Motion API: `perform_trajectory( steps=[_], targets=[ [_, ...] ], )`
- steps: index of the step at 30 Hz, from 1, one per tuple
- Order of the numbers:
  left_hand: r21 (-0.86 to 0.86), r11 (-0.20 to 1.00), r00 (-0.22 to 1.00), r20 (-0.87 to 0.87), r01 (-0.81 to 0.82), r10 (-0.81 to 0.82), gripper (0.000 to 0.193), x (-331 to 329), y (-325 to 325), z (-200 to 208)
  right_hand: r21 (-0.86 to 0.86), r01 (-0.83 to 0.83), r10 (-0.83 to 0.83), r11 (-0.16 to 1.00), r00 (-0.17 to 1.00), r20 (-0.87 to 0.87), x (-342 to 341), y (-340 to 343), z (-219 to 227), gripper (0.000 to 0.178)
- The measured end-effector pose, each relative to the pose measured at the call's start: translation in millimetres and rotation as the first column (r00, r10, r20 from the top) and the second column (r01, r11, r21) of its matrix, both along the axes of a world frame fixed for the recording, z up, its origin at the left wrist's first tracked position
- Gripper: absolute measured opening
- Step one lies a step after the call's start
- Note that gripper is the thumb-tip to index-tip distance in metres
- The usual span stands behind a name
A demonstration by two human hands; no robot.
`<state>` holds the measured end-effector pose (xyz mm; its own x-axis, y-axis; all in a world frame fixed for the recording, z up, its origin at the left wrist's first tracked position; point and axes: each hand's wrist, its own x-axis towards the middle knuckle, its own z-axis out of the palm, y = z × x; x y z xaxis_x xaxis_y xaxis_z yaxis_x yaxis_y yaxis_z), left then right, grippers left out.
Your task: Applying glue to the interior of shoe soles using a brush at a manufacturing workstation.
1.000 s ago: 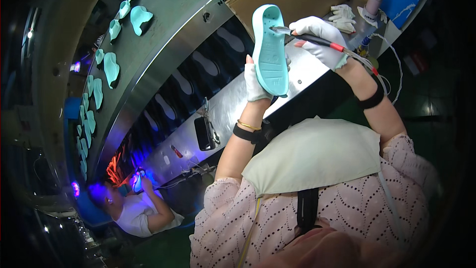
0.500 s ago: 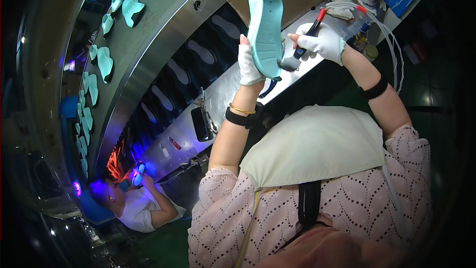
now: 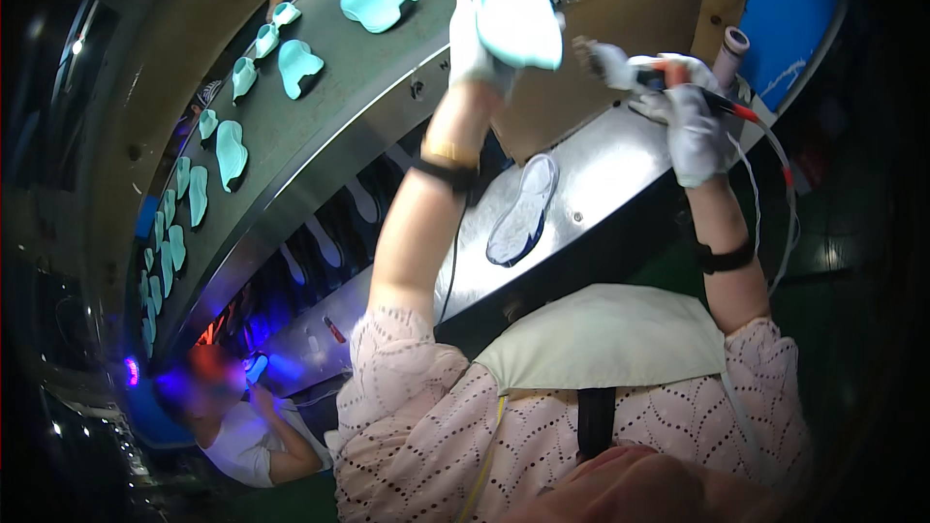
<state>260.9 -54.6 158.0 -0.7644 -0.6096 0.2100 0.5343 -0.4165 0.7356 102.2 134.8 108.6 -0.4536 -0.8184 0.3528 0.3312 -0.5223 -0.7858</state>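
Mint-green shoe sole, blurred, held up at the frame's top edge, overlapping conveyor edge in view. Left hand, gloved, grips it, thumb along its left side, other fingers mostly hidden. Right hand, gloved, fingers closed around dark-handled brush, bristles apart from sole. Grey sole piece lies on metal bench below. Left: conveyor carrying mint pieces; co-worker lower left.
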Motion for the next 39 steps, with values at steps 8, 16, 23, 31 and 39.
perform_trajectory(
  steps=[8,16,23,31,39],
  targets=[
    [-0.728,0.47,0.329,0.342,-0.499,0.88,0.031,-2.9,-187.9,-14.0,0.105,0.426,-0.356,0.899,0.848,-0.392,9.0,28.0,-8.2,0.023],
    [-0.407,0.609,0.674,-0.021,-0.68,0.738,0.033,132.1,-54.6,26.0,0.164,0.111,-0.054,0.98,0.947,-0.317,16.1,6.8,-22.0,0.021],
    [-0.192,0.641,0.669,-0.22,-0.743,0.71,0.037,187.6,8.5,28.3,0.037,-0.282,0.284,0.959,0.957,-0.052,30.8,-10.0,-27.9,0.022],
    [0.245,0.931,0.95,-0.088,-0.271,0.3,0.037,151.7,52.4,-88.5,0.218,-0.354,0.373,0.91,0.926,-0.056,60.3,4.9,-44.6,0.02],
    [0.661,0.75,0.982,-0.148,0.011,0.117,0.083,143.1,138.2,-125.4,0.425,-0.367,0.471,0.827,0.866,-0.169,115.3,-6.2,-43.9,0.019]
  ],
)
